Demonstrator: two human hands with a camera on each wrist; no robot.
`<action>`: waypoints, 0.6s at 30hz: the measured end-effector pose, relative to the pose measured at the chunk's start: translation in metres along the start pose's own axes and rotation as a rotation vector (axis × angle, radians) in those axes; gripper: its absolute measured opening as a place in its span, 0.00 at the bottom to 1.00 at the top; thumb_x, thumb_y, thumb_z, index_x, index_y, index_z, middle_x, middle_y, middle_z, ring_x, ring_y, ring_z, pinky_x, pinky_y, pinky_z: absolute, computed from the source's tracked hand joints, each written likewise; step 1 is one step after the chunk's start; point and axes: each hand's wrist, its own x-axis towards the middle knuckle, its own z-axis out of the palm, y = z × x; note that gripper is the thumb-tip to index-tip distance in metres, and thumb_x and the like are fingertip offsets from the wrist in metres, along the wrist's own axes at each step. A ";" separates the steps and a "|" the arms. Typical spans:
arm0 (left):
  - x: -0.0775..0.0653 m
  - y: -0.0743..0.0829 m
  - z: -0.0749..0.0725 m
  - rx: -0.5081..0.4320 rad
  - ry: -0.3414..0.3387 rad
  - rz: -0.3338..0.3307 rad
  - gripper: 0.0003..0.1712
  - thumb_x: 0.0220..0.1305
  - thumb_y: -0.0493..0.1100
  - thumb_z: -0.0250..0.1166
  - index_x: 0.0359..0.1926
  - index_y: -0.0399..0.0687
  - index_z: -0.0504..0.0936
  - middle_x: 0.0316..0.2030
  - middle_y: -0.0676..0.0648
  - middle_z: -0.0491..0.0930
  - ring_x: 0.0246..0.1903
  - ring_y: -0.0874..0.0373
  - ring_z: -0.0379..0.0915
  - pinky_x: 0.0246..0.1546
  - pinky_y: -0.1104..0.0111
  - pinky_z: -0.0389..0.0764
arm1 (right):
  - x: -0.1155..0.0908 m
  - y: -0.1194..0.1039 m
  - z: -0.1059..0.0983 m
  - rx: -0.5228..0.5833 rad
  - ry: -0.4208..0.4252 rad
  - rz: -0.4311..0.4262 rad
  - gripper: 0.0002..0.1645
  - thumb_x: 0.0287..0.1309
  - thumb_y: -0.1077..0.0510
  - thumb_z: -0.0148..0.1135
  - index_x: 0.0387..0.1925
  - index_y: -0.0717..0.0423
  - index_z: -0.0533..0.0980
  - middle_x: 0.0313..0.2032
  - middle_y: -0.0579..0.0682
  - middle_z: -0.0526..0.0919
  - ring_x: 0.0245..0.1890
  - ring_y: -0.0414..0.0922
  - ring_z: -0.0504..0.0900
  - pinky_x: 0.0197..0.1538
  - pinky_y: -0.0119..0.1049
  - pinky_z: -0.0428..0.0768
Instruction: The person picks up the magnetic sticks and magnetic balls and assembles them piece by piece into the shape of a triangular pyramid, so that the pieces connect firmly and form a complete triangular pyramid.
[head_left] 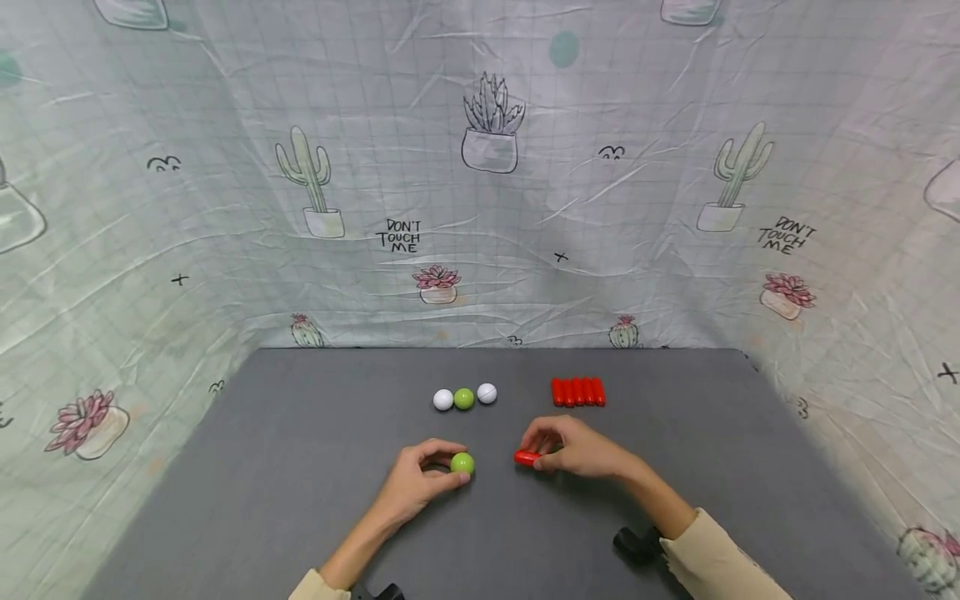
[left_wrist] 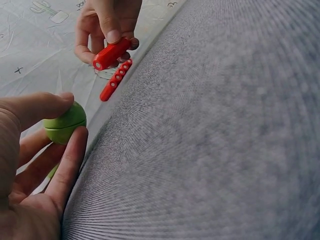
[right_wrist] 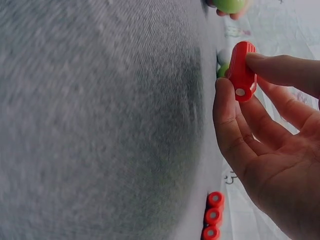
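My left hand (head_left: pixel 407 485) pinches a green ball (head_left: pixel 462 463) between thumb and fingers; a seam line runs round the ball (left_wrist: pixel 65 131) in the left wrist view. Facing it across a small gap, my right hand (head_left: pixel 583 448) holds a short red rod (head_left: pixel 526 457) by thumb and fingertips. A pale round insert shows in the end of this rod (right_wrist: pixel 242 75) in the right wrist view. Behind the hands, a white ball (head_left: pixel 443 400), a second green ball (head_left: pixel 464 399) and another white ball (head_left: pixel 487 393) form a row. Several more red rods (head_left: pixel 578 392) lie side by side farther right.
The grey tabletop (head_left: pixel 300 433) lies under both hands. A pale cloth (head_left: pixel 352 167) printed with cacti hangs behind it and along the sides. A black device (head_left: pixel 636 546) sits at the right wrist.
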 end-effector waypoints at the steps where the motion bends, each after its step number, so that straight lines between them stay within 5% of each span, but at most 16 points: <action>1: 0.000 0.000 0.000 0.001 0.003 0.001 0.26 0.57 0.37 0.78 0.56 0.35 0.84 0.47 0.35 0.85 0.40 0.65 0.83 0.39 0.75 0.85 | 0.001 0.000 0.001 0.003 -0.006 -0.005 0.12 0.60 0.69 0.66 0.46 0.63 0.81 0.40 0.59 0.85 0.36 0.44 0.84 0.36 0.42 0.88; 11: 0.000 -0.002 0.001 0.033 -0.006 0.036 0.25 0.57 0.39 0.79 0.55 0.37 0.85 0.49 0.36 0.85 0.43 0.63 0.83 0.41 0.74 0.86 | 0.002 -0.004 0.006 0.019 0.000 0.032 0.14 0.59 0.73 0.65 0.46 0.60 0.82 0.41 0.58 0.86 0.37 0.50 0.86 0.37 0.43 0.89; 18: -0.001 -0.001 0.000 0.029 0.005 0.042 0.25 0.57 0.38 0.78 0.55 0.37 0.85 0.49 0.36 0.85 0.43 0.64 0.83 0.40 0.74 0.86 | 0.002 -0.007 0.006 -0.057 0.014 0.007 0.15 0.56 0.72 0.68 0.45 0.58 0.83 0.42 0.55 0.87 0.39 0.45 0.84 0.40 0.33 0.85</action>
